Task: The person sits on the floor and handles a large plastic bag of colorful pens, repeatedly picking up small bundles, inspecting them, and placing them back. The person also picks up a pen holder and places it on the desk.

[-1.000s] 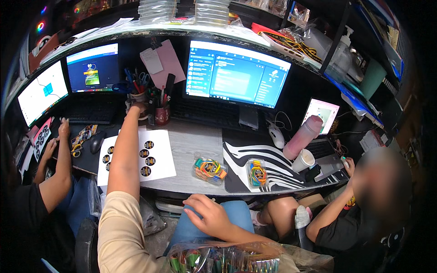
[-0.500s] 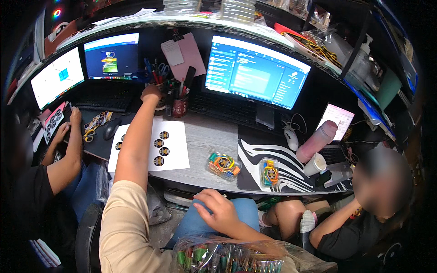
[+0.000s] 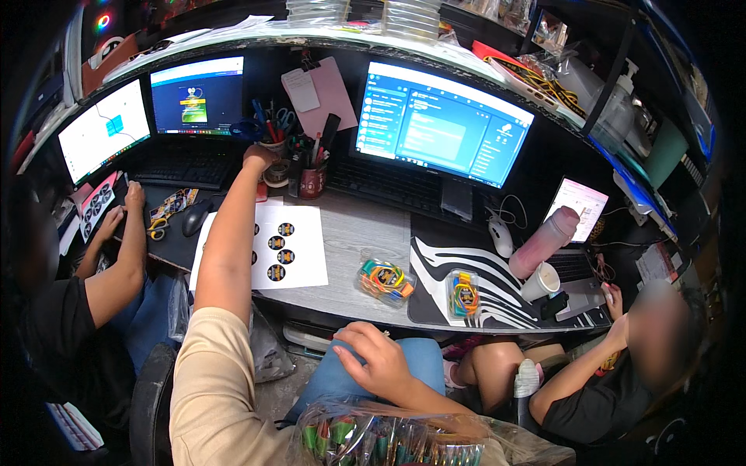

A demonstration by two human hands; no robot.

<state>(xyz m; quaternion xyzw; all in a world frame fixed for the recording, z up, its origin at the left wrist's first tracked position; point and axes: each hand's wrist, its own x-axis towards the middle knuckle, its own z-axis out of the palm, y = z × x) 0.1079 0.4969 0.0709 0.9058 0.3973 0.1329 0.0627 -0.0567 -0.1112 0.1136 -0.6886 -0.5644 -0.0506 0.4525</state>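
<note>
My left arm stretches across the desk, and my left hand (image 3: 259, 158) is at a cup of pens and scissors (image 3: 274, 145). Its fingers are mostly hidden behind the hand, so whether they grip anything does not show. Beneath that forearm lies a white sheet (image 3: 309, 268) printed with round black stickers (image 3: 286, 256). My right hand (image 3: 374, 356) rests on my knee, fingers apart and holding nothing. On the desk beyond it sit a clear pack of coloured bands (image 3: 385, 280) and a second such pack (image 3: 464, 294). A clear bag of small green-topped items (image 3: 381, 444) lies against me.
A red pen cup (image 3: 312, 185) stands beside my left hand. Towards the right are a mouse (image 3: 500, 237), a pink bottle (image 3: 544, 243), a white cup (image 3: 541, 281) and a laptop (image 3: 575, 264). Monitors (image 3: 443, 124) line the back. A person sits on each side.
My left hand stays at the pen cup and my right hand on my knee. The person at the right has shifted, and one of their hands now shows near the laptop. The view has shifted slightly.
</note>
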